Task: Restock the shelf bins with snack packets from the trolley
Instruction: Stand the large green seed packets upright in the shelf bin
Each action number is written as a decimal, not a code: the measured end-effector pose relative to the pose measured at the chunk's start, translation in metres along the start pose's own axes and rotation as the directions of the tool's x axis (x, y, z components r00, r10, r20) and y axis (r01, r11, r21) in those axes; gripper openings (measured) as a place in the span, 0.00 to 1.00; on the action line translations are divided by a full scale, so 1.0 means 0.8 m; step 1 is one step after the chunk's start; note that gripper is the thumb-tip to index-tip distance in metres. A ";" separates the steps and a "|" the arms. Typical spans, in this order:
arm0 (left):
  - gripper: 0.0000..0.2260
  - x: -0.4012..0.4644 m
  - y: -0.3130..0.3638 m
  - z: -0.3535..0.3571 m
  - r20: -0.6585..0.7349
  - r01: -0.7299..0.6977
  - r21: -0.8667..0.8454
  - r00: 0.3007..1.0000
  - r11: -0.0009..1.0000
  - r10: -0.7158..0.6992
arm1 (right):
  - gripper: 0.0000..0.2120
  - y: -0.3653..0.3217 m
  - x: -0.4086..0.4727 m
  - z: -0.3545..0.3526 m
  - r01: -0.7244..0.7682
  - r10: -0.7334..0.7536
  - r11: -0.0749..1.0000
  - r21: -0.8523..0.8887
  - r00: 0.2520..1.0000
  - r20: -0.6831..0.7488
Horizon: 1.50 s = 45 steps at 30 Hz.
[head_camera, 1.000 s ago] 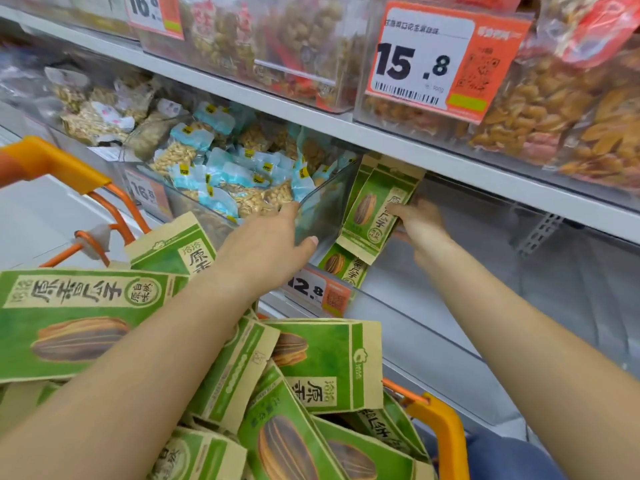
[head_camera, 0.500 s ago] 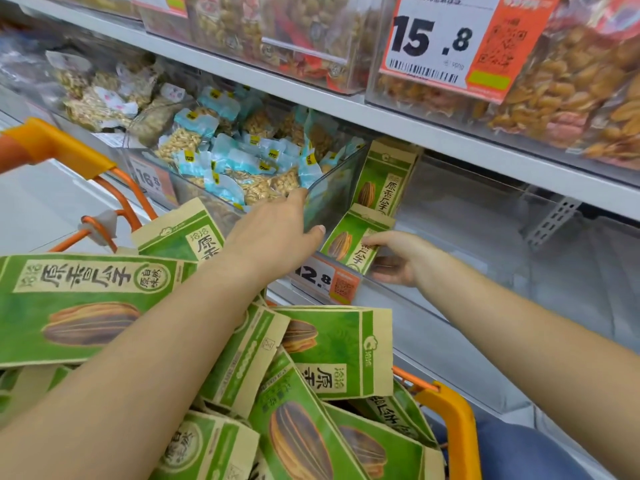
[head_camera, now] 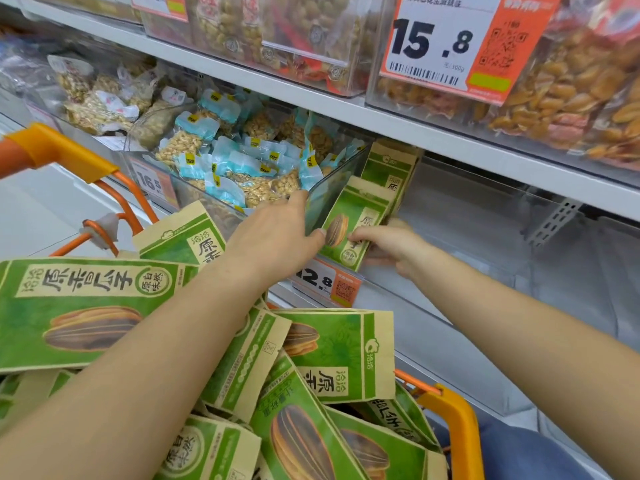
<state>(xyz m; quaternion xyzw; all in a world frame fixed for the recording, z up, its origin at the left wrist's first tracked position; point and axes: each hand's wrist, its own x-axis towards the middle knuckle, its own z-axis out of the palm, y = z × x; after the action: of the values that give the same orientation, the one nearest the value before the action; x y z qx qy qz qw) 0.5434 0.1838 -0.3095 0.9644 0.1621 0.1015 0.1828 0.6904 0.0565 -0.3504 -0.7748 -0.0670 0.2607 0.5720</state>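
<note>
Green sunflower-seed packets (head_camera: 339, 348) fill the orange trolley (head_camera: 457, 410) in the foreground. Two more stand at the left end of a clear shelf bin (head_camera: 485, 220): a front packet (head_camera: 360, 216) and one behind it (head_camera: 388, 168). My right hand (head_camera: 391, 247) is inside the bin's front, fingers curled round the front packet's lower edge. My left hand (head_camera: 270, 233) grips the corner wall of the neighbouring peanut bin (head_camera: 242, 174), its thumb touching the front packet's face.
A 12.8 price tag (head_camera: 325, 282) hangs on the bin front below my hands. The shelf above (head_camera: 381, 112) carries bins of bagged snacks and overhangs the opening. The rest of the clear bin to the right holds nothing. The trolley handle (head_camera: 52, 150) is at the left.
My right hand came down from the upper packet to the bin's front and now holds the front packet's lower edge. My left hand stayed on the peanut bin's corner.
</note>
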 end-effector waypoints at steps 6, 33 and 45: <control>0.26 -0.001 0.001 -0.001 -0.013 0.002 0.007 1.000 1.000 -0.002 | 0.27 -0.018 0.035 -0.018 0.188 -0.407 0.816 -0.546 0.858 -0.314; 0.21 -0.007 0.011 -0.008 -0.276 -0.171 -0.113 0.952 0.979 0.134 | 0.26 -0.038 -0.021 -0.033 0.183 -0.231 0.917 -0.355 0.968 -0.097; 0.08 -0.030 0.031 -0.037 0.657 -0.119 -0.388 0.659 0.914 0.365 | 0.25 -0.011 -0.128 -0.037 0.386 -0.396 0.911 -0.148 0.917 -0.044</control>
<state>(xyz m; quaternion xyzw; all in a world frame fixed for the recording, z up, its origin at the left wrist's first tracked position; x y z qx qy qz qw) 0.5206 0.1628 -0.2759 0.8977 -0.0719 -0.2350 0.3656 0.6191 -0.0069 -0.3024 -0.7921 -0.2174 0.1075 0.5602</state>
